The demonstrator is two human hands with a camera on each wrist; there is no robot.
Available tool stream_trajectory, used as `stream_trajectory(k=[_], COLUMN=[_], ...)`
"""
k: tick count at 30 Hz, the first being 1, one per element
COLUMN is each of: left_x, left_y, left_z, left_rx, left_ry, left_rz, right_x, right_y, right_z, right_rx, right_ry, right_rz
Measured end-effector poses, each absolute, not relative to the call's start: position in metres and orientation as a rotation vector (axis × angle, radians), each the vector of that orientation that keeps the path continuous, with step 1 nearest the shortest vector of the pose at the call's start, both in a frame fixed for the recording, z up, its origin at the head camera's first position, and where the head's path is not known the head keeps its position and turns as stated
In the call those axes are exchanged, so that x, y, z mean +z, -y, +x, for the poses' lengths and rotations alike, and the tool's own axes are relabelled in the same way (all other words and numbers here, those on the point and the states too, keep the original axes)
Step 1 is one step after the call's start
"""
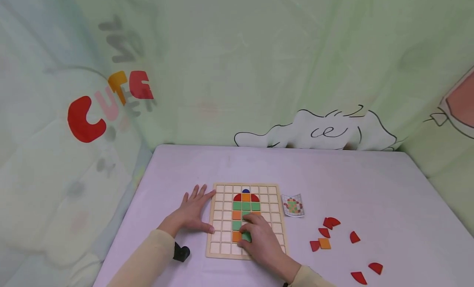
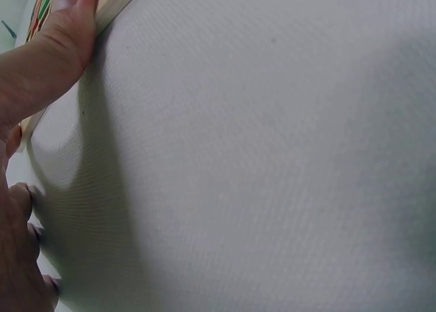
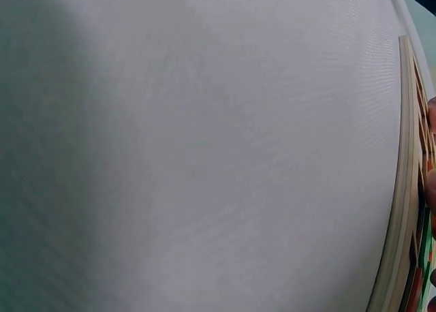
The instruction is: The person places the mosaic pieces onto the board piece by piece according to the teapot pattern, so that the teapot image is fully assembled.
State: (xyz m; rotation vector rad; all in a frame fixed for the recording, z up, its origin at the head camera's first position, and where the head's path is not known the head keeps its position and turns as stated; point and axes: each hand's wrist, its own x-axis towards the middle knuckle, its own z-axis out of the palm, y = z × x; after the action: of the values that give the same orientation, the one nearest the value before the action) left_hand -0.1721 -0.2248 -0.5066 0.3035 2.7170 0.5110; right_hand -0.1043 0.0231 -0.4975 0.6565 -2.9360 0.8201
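The left arm (image 1: 146, 260) slants forward in a pale sleeve, its left hand (image 1: 191, 213) palm down, fingers fanned and thumb stretched wide. From the lower right comes the right arm (image 1: 309, 278), the right hand (image 1: 262, 237) arched, fingers bent, thumb opposing the forefinger

Past the far edge of the pale lilac table (image 1: 192, 163) I see a green cloth backdrop (image 1: 237, 61) — colourful letters (image 1: 119, 84) to the left, a white outlined figure (image 1: 314, 141) low toward the right — and a pink balloon shape (image 1: 463, 102) farther right.
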Motion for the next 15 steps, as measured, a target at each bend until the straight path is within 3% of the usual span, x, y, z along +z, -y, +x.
stream_trajectory(k=[15], left_x=[-0.5048], left_y=[0.2252], left_z=[-0.1707], left_rx=[0.550], left_ry=[-2.710], left_rz=[0.301], right_x=[-0.4966], right_y=[-0.0233], right_z=[-0.1048], right_rx=[0.814], right_ry=[2.940], right_rz=[0.658])
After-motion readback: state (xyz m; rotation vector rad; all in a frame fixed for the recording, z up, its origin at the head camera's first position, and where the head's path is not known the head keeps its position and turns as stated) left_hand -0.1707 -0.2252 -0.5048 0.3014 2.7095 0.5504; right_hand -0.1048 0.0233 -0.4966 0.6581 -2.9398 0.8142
